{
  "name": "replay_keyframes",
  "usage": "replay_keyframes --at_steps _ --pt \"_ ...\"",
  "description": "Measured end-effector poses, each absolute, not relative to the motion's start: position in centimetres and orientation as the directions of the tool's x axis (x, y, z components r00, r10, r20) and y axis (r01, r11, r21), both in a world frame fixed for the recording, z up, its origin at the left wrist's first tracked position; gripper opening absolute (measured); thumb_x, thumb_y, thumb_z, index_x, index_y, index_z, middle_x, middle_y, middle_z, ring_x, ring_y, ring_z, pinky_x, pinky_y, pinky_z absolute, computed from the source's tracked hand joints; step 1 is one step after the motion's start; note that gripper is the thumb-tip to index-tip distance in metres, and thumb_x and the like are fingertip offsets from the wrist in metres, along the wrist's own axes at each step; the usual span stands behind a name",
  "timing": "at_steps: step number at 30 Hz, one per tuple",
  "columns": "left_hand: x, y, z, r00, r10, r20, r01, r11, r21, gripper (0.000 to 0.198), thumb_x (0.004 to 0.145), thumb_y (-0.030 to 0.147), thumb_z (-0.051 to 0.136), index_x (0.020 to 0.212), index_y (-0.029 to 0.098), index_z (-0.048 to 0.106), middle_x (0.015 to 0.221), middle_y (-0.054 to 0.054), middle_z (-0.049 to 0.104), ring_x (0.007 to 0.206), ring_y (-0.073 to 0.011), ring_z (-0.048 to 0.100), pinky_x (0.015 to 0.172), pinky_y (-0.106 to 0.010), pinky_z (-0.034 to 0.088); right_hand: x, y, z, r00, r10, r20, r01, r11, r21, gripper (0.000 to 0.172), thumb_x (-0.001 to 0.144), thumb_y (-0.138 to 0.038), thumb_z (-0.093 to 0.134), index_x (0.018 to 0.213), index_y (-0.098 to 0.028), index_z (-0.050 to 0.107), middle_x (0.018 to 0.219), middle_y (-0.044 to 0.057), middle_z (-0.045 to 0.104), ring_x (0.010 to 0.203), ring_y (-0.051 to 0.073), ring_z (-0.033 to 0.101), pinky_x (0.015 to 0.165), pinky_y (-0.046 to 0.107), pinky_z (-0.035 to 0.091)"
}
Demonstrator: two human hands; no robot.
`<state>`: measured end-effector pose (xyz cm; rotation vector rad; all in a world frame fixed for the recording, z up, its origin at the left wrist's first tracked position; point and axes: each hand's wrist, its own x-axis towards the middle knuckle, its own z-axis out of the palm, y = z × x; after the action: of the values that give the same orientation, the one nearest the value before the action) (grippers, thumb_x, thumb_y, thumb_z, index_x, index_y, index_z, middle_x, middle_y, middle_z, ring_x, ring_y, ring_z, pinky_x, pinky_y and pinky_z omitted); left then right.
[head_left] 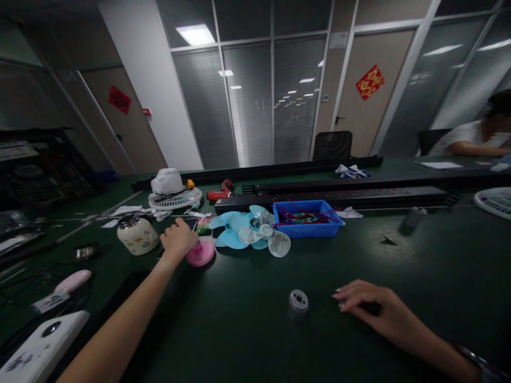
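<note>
My left hand reaches across the table with its fingers curled. A thin dark piece shows beside its fingertips; I cannot make out what the hand grips. Just right of it lies a pink round lidded thing, and beyond that are light-blue fan blades and a translucent fan blade. My right hand hovers or rests low over the table, fingers bent, thumb apart, holding nothing. To its left, not touching it, a grey metal cylinder with holes in its top stands upright.
A blue bin holds red wires and small boards. A patterned cream jar, a white fan part, a red power drill and a white phone are leftward. Long black rails cross the back. A person sits far right.
</note>
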<state>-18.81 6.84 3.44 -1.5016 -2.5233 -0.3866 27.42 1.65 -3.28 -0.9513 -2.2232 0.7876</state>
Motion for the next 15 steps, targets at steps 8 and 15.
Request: replay_keyframes --at_steps 8,15 --pt "-21.5 7.5 0.2 -0.514 0.802 0.305 0.857 0.468 0.213 0.048 0.089 0.036 0.047 0.117 -0.002 0.038 0.109 -0.032 0.058 0.104 -0.0502 0.054 0.074 -0.056 0.045 27.5 1.5 -3.3 -0.580 0.774 0.254 0.441 0.560 -0.701 0.011 0.084 -0.025 0.063 0.082 -0.024 0.074 0.100 0.006 0.073 0.101 0.022 0.067 0.087 0.036 0.057" --pt "-21.9 7.9 1.0 -0.492 0.786 0.375 0.865 0.393 0.313 0.065 0.086 0.032 0.055 0.134 -0.002 0.027 0.116 -0.031 0.054 0.109 -0.0531 0.051 0.079 -0.065 0.043 27.3 1.5 -3.1 -0.522 0.814 0.254 0.457 0.518 -0.723 0.012 0.082 -0.029 0.065 0.077 -0.023 0.074 0.097 0.007 0.074 0.097 0.022 0.069 0.085 0.034 0.058"
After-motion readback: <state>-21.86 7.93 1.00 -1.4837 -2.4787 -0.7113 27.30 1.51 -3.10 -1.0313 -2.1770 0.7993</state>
